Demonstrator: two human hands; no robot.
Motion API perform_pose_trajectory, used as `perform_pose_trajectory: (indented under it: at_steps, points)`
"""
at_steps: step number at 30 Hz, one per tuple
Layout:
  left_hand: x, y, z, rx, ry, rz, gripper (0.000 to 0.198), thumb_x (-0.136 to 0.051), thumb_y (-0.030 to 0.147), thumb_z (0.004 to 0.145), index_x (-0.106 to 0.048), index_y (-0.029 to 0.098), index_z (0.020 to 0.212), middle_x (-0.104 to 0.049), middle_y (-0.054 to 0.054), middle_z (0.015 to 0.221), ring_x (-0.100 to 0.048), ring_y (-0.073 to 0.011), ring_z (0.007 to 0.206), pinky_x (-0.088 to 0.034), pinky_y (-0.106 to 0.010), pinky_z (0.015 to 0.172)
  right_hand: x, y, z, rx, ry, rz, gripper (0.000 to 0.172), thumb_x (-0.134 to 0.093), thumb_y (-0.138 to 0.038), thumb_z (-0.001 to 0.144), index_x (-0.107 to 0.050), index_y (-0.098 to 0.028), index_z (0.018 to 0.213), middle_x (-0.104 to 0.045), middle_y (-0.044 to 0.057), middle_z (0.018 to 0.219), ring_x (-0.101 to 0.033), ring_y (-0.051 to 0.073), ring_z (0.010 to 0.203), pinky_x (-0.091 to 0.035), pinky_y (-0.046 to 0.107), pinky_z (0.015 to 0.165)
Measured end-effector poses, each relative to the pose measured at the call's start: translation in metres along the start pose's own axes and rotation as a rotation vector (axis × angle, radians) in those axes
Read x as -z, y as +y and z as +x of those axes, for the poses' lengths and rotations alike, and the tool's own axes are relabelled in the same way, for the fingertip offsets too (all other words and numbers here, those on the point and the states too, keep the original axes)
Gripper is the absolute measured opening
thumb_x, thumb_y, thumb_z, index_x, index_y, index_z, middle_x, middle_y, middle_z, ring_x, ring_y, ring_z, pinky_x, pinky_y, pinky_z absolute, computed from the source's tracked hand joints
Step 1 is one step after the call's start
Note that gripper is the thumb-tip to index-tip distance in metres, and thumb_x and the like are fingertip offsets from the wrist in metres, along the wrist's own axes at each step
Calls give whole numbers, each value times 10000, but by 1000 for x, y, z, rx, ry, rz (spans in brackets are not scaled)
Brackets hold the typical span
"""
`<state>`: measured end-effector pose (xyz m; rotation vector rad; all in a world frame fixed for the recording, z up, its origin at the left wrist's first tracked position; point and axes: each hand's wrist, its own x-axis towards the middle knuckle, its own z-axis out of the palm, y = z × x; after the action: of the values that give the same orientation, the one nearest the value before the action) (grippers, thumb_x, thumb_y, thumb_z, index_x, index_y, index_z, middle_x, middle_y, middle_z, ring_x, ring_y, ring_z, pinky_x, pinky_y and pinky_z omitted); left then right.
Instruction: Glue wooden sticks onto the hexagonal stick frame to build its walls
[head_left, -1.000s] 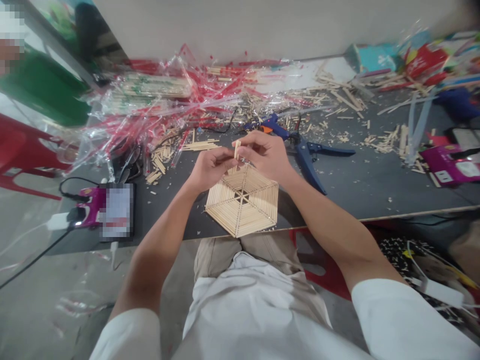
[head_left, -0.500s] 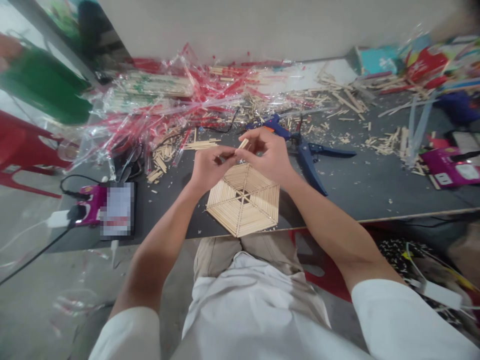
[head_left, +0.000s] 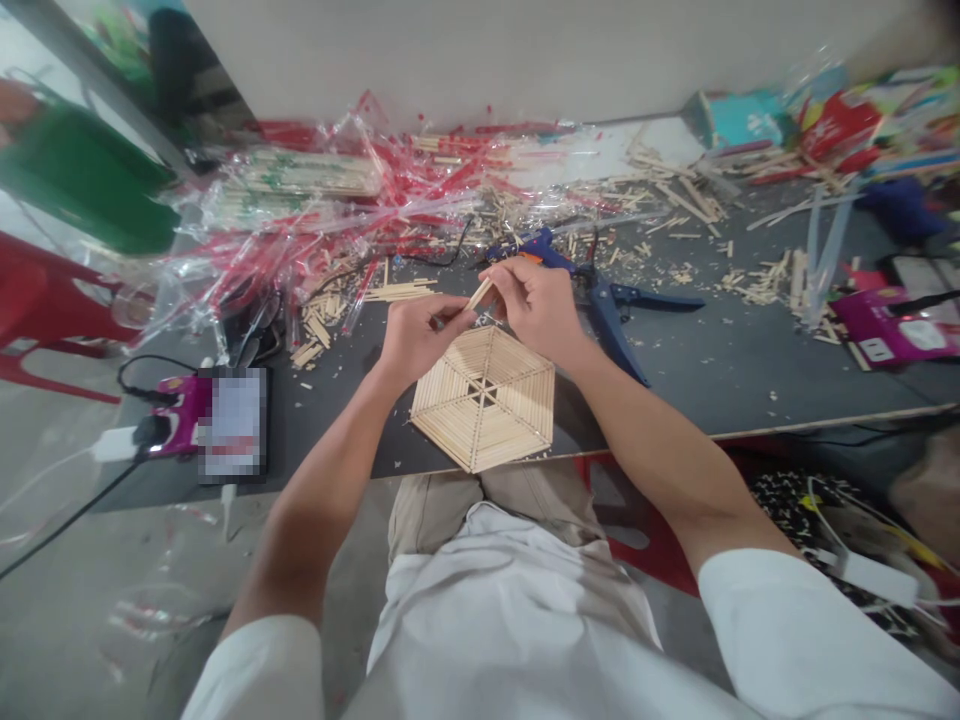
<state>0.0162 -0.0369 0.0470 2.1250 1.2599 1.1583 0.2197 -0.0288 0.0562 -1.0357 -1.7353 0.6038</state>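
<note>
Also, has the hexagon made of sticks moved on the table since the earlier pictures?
No; against the table's front edge, the hexagon shows no clear shift either way.

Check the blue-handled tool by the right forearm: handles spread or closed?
Spread. The blue-handled tool lies on the table with its handles splayed in a V.

- Muted, even light; its source lies out of frame.
- Glints speckle the clear plastic wrappers (head_left: 300, 222).
- A soft shadow falls on the table (head_left: 720, 370) right of the stick hexagon (head_left: 502, 425).
- Outer edges smear and stretch; the green shape (head_left: 90, 175) blurs.
- Pixelation covers the phone screen (head_left: 232, 420).
</note>
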Motion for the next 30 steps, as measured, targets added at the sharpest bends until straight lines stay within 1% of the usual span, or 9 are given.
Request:
perform_pose_trajectory:
  at_steps: [3,6,10,14,17,21,23,26,30]
  points:
    - [0,-5,1,-9,-12,7,199,-726,355,901,-843,205,961,-816,-37,808,-681,-125,664,-537,-278,655,3,8,4,-41,67,58,575,-445,-720,1034,-725,-220,992,-732,24,762,-604,106,523,-463,266,513]
    - [-2,-10,0,-1,-34,-9,208,-704,358,929,-829,211,1008,-837,-51,907,-732,-141,747,-562,-274,687,8,14,8,-49,108,83,538,-537,-712,996,-746,-217,957,-746,30,795,-602,103,519,-478,270,507]
    - [-5,-10,0,38,-60,-87,205,-667,335,957,-786,188,1036,-834,-62,929,-769,-148,786,-578,-263,708,5,18,8,-61,125,98,382,-687,-603,938,-769,-235,877,-755,18,790,-625,124,531,-509,299,522]
    - [0,-9,3,53,-64,-131,221,-619,325,980,-755,168,1053,-824,-78,958,-790,-166,827,-581,-263,714,0,20,6,-65,155,101,281,-820,-484,842,-740,-227,761,-718,5,689,-614,138,531,-522,314,539]
    - [10,-13,6,63,-19,30,205,-637,318,976,-773,198,1070,-828,-72,998,-774,-172,828,-565,-276,727,0,24,6,-66,79,64,259,-743,-467,913,-765,-222,835,-694,-2,642,-621,140,530,-525,309,561]
    - [21,-22,7,72,11,310,156,-702,288,926,-806,245,1035,-833,-52,915,-731,-189,755,-530,-298,706,-2,29,5,-59,-21,49,365,-552,-490,1027,-766,-197,984,-789,48,895,-693,127,588,-515,273,543]
    - [22,-26,7,70,-16,362,147,-731,294,902,-813,251,1016,-832,-54,902,-728,-204,753,-530,-311,708,-3,31,5,-53,-42,34,383,-513,-479,1046,-760,-187,1031,-797,66,961,-708,123,611,-521,266,549]
    - [23,-30,6,27,-107,366,123,-734,332,906,-818,260,960,-832,-56,911,-732,-216,792,-539,-329,748,-4,31,4,-25,-61,-13,347,-511,-417,1049,-764,-181,1032,-797,69,939,-716,131,639,-546,274,596]
    - [26,-29,7,-33,-177,399,256,-595,352,999,-808,218,953,-825,-90,990,-737,-234,917,-546,-348,830,-3,28,4,15,-83,-37,308,-501,-303,1032,-778,-169,1028,-799,74,911,-722,146,675,-564,291,649]
